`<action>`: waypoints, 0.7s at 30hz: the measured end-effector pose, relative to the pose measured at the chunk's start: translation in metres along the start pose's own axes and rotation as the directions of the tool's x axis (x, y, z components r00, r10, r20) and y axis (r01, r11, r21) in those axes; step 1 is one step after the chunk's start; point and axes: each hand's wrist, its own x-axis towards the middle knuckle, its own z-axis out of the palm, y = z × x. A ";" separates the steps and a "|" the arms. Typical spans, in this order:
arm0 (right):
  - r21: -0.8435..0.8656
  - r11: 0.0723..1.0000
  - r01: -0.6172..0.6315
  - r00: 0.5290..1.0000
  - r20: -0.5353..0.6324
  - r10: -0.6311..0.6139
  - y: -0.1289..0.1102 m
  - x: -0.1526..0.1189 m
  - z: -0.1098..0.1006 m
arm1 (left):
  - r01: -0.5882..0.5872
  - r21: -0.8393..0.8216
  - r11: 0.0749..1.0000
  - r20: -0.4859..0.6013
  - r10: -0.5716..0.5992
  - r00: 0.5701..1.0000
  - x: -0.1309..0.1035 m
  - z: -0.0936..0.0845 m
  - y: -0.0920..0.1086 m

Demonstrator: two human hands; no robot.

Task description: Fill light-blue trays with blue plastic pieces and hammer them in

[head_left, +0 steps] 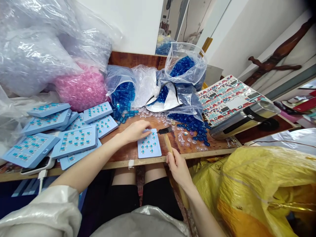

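A light blue plastic panel lies flat at the table's front edge, set with several small turquoise pieces in white seats. My left hand rests at its upper left corner, fingers bent and pressed together; whatever they pinch is too small to make out. In my right hand is a hammer, its wooden handle wrapped by my fingers just off the panel's right side. The hammer's dark head is over the panel's upper right corner. Clear plastic discs and dark blue pieces lie loose beyond it.
Similar blue panels are piled on the left, above a white device with a cable. Open bags of blue pieces and a pink bag stand behind. A steel flask, sticker sheets and yellow sacks are right.
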 end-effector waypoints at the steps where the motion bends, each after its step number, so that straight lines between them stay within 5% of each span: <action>1: 0.004 1.000 -0.002 1.000 0.000 0.002 0.001 0.000 0.000 | -0.028 0.023 0.999 0.013 0.028 1.000 -0.002 0.003 0.006; 6: -0.027 1.000 0.008 1.000 -0.003 -0.008 0.000 -0.002 -0.001 | -0.044 0.090 0.995 -0.018 0.046 0.999 -0.009 0.017 0.015; 12: -0.118 0.986 0.117 0.992 -0.041 -0.123 -0.018 0.004 -0.002 | 0.079 0.051 0.996 -0.050 -0.076 0.996 -0.011 0.019 0.014; 17: -0.196 0.971 0.136 0.989 0.082 -0.123 -0.024 0.015 -0.001 | 0.187 -0.061 0.980 -0.031 -0.189 0.981 -0.013 0.019 0.020; 21: -0.180 0.978 0.100 0.994 -0.025 -0.106 -0.021 0.011 -0.008 | 0.179 -0.125 0.976 -0.074 -0.189 0.979 -0.009 0.018 0.010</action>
